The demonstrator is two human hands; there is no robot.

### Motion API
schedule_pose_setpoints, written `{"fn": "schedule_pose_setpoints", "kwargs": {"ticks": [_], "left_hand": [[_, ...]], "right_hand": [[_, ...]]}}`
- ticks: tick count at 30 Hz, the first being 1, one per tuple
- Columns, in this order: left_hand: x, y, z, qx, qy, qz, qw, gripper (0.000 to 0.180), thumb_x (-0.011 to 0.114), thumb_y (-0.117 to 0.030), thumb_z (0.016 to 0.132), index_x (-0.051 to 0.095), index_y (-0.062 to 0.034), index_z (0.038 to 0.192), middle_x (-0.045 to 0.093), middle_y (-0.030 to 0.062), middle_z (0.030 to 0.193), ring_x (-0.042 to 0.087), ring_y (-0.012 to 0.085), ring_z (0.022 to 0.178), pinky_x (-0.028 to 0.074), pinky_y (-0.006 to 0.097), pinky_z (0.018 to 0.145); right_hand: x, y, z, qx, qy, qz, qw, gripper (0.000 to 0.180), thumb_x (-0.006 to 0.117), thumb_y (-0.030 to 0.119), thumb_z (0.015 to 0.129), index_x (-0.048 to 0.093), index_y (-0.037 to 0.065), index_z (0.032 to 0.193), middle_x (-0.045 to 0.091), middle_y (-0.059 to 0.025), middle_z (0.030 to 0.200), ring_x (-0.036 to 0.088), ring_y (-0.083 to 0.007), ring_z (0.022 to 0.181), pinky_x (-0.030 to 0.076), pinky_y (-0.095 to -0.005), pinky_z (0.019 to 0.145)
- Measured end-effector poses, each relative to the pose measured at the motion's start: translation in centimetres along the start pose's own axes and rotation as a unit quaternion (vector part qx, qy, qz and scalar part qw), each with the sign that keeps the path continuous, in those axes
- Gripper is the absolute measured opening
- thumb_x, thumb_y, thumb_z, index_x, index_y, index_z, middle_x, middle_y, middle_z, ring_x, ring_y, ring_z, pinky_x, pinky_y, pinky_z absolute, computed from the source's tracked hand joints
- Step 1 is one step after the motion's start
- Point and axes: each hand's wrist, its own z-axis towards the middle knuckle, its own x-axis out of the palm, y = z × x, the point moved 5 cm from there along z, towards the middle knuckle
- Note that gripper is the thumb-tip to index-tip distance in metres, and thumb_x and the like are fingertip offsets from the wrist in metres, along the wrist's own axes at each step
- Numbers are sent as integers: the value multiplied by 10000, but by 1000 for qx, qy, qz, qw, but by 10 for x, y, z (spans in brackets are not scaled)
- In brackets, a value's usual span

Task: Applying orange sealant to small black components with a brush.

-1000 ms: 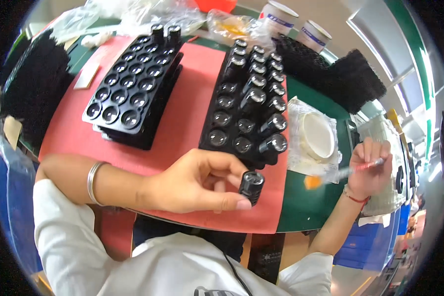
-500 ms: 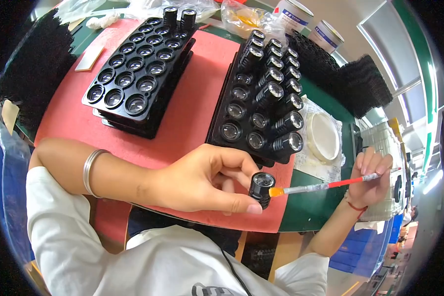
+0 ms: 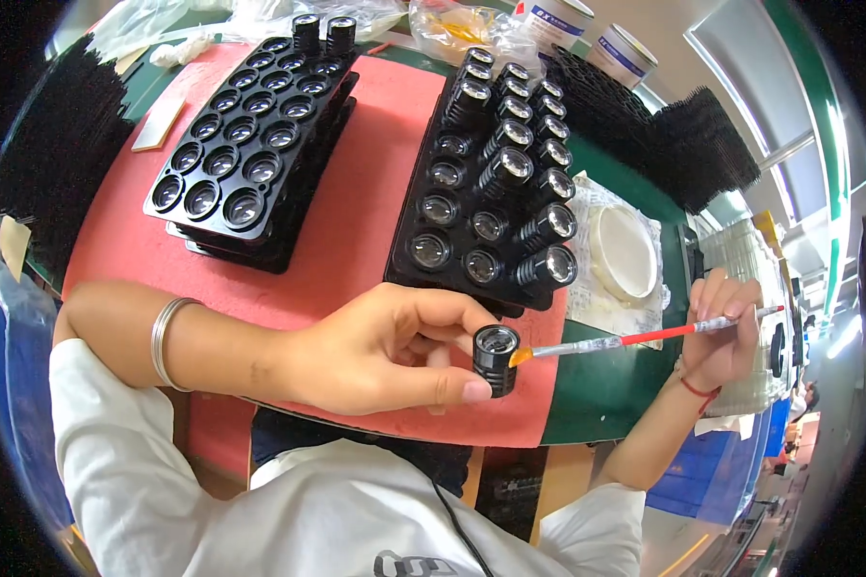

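Between the thumb and fingers of my left hand [image 3: 394,351] is a black ribbed lens barrel [image 3: 496,373], held upright with its glass facing up. My right hand [image 3: 725,327] grips a thin paintbrush [image 3: 659,334] with a red and clear handle. Its orange bristles touch the upper right rim of the barrel. Just beyond my left hand stands a black tray [image 3: 457,207] with lens barrels in rows, several standing tall and others sunk in their wells. A second black tray [image 3: 223,213], stacked on others, lies farther left with lenses in its round wells and two barrels upright at its far end.
A red mat [image 3: 346,183] covers much of the green table. Right of the near tray, a round white dish [image 3: 625,252] rests on paper. Dark bristly stacks [image 3: 63,144] stand at the left, with more at the right. Two cans [image 3: 621,56] and plastic bags [image 3: 467,34] are at the back.
The lens barrel and the brush tip have shifted slightly left in the picture, and the trays have shifted left too. The bristles now press against the barrel's rim and look bent.
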Motion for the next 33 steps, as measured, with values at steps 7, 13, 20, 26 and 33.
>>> {"fn": "schedule_pose_setpoints", "kwargs": {"ticks": [7,13,20,26,33], "left_hand": [[4,0,0,3,26,-11,1000,288,557,-12,837,476,20,1112,561,51,999,536,71,814,464,217,678],[7,-3,-2,-15,32,-2,999,218,516,-38,867,482,-12,1081,537,12,955,494,53,754,442,210,659],[10,-2,-5,-13,51,28,998,285,528,-4,848,461,-8,1125,532,34,1006,508,72,810,449,212,679],[24,-7,-14,5,168,247,954,336,652,-94,747,565,-1,1058,612,53,958,582,114,755,463,262,646],[34,-105,-34,217,63,455,861,268,705,-128,706,604,-20,930,616,70,841,591,166,630,479,251,548]], "right_hand": [[-4,-1,-1,6,-9,1,1000,235,474,239,854,433,59,709,436,-60,573,390,-160,559,314,-293,541],[-1,1,0,6,-13,-4,1000,240,488,234,847,439,50,701,438,-70,557,402,-165,539,328,-301,529],[1,0,3,10,-22,28,999,236,496,229,843,432,57,694,427,-63,555,384,-158,534,319,-294,525],[-21,-6,2,33,-41,255,965,213,508,196,847,387,83,713,338,-9,544,323,-118,550,294,-258,535],[-25,-16,15,43,-52,358,931,138,494,106,846,408,53,753,339,-13,568,351,-116,577,343,-246,567]]}}
